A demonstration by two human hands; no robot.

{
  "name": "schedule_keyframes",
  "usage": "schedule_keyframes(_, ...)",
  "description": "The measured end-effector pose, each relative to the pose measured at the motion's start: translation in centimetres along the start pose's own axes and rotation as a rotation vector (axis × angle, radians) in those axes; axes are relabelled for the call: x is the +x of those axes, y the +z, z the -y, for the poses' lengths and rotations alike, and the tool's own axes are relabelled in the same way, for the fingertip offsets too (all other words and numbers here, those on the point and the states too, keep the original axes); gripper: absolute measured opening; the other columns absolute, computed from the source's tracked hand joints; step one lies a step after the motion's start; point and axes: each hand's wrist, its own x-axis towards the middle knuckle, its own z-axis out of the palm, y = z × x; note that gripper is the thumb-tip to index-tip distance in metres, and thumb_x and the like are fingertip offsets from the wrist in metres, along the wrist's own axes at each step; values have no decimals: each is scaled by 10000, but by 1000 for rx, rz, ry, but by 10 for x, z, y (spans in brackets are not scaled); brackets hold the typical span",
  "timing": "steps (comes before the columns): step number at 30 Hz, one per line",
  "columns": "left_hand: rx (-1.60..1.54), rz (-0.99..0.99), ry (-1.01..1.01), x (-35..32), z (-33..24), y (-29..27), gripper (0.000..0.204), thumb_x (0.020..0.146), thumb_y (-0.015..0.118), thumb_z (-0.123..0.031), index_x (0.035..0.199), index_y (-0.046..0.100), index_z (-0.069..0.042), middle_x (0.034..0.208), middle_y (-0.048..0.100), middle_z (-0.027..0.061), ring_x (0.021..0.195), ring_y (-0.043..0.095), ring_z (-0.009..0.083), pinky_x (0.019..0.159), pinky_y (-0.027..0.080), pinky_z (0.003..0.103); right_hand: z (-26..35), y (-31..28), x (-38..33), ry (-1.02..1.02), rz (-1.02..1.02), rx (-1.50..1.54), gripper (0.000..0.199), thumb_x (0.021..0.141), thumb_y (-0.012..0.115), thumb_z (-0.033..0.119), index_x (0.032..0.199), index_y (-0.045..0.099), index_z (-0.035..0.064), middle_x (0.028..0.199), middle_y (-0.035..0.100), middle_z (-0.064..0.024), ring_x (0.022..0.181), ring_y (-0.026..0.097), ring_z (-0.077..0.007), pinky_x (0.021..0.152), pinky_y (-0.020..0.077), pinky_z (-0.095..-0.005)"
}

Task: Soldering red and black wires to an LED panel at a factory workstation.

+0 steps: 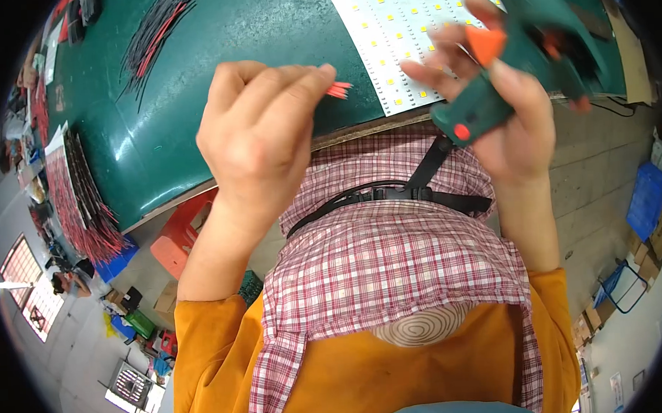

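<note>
My left hand [257, 128] is closed over the near edge of the green table, pinching a small bunch of red wires [338, 90] whose pale tips stick out past the fingertips. My right hand [523, 117] holds a dark green glue gun [478, 110] with an orange trigger [486, 46]. Its thumb lies against the gun, while the other fingers are loosely spread around the trigger and smeared by motion. Beneath the gun, a white LED board [377, 53] with rows of yellow chips lies on the tabletop, partly hidden by the right hand.
Loose black and red wires [157, 38] lie at the table's far left. A thick wire bundle [79, 192] hangs over the left edge. Below the table [158, 147] stands a red stool [178, 231]. A black cord [613, 108] runs near the right end.
</note>
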Motion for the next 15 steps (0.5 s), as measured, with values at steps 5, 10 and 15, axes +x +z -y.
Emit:
schedule_keyframes(5,202,-57,175,-18,-3,20,154,699,646,-139,842,682,-94,785,636,-34,738,580,140,693,382,305,16,-7,-79,154,-32,-619,591,876,567,255,1371,326,37,742,541,-59,606,495,-128,622,453,-273)
schedule_keyframes(10,122,13,91,-20,-14,20,192,699,678,-42,883,685,-99,785,651,-16,729,613,155,697,422,303,16,-22,-119,130,156,-1206,246,841,599,55,1080,574,1,738,612,-52,647,557,-136,661,457,-242)
schedule_keyframes(15,124,-44,150,-21,-17,28,163,680,667,-94,838,662,-56,775,621,17,712,612,162,624,472,301,16,-27,-132,205,-8,-1174,104,749,674,30,836,662,85,725,641,-24,670,623,-162,641,496,-274)
